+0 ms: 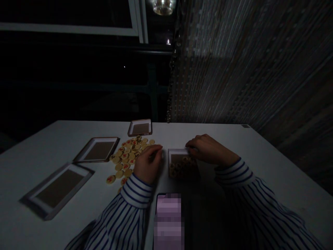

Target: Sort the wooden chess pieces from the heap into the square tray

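A: Where are the xiangqi pieces?
B: Some lie as dark discs [179,168] in the near part of an open rectangular box [178,151], which stands between the two hands. The rest are a loose heap of pale round pieces [125,157] left of the box, several showing red characters, some overlapping

A: And the left hand?
B: The left hand [147,164] is between the heap and the box, fingers curled and pointing right, thumb and fingertips only narrowly apart. It's too dim to tell whether a piece is pinched there

A: The right?
B: The right hand [205,148] hangs at the far right corner of the box, fingers bent downward, thumb tucked near them. I can't tell what, if anything, they grip, nor whether they touch the rim

A: What's around them?
B: A small tray [140,129] sits just beyond the heap, a larger brown-edged tray [100,150] to its left, and a pale-edged tray [61,185] nearer on the far left. A phone [169,215] lies on the near side, its screen pixelated. All of it is on a white table [273,166]

A: Further off?
B: A string curtain [221,69] hangs on the far right, and a pale window frame [139,21] stands on the far left
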A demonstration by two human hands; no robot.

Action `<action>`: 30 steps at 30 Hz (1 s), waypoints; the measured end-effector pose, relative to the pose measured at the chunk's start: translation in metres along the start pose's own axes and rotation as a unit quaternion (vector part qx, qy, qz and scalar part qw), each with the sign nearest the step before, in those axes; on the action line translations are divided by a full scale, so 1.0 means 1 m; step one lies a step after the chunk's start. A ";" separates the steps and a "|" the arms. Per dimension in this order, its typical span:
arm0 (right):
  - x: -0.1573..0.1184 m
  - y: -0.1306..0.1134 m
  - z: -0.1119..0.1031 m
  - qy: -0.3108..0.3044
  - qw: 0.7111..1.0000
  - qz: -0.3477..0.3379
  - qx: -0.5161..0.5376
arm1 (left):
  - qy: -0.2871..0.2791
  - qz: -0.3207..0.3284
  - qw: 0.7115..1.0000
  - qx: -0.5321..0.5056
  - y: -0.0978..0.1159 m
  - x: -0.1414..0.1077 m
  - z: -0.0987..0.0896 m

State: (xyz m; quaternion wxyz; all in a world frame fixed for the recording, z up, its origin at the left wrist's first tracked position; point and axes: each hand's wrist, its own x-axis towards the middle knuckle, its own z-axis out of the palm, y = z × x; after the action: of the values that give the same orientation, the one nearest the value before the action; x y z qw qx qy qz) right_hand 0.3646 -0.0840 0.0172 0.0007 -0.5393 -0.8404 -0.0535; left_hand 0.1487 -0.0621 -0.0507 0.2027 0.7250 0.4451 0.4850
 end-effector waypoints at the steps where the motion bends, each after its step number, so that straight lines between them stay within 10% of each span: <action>1: 0.000 -0.001 -0.001 0.001 1.000 0.002 -0.001 | 0.005 -0.018 1.000 -0.008 0.002 0.001 -0.003; 17: 0.008 -0.039 -0.006 0.054 0.997 -0.031 0.035 | 0.092 -0.131 0.987 0.000 -0.021 0.033 -0.107; 30: 0.073 -0.107 -0.017 0.005 0.997 -0.080 0.005 | 0.036 -0.092 0.992 0.080 -0.080 0.013 -0.118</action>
State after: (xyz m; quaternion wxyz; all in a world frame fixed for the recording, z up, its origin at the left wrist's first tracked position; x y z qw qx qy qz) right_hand 0.2358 -0.0632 0.0291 0.0037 -0.4700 -0.8812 -0.0517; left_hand 0.0103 -0.0259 -0.0495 0.1719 0.6769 0.5540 0.4531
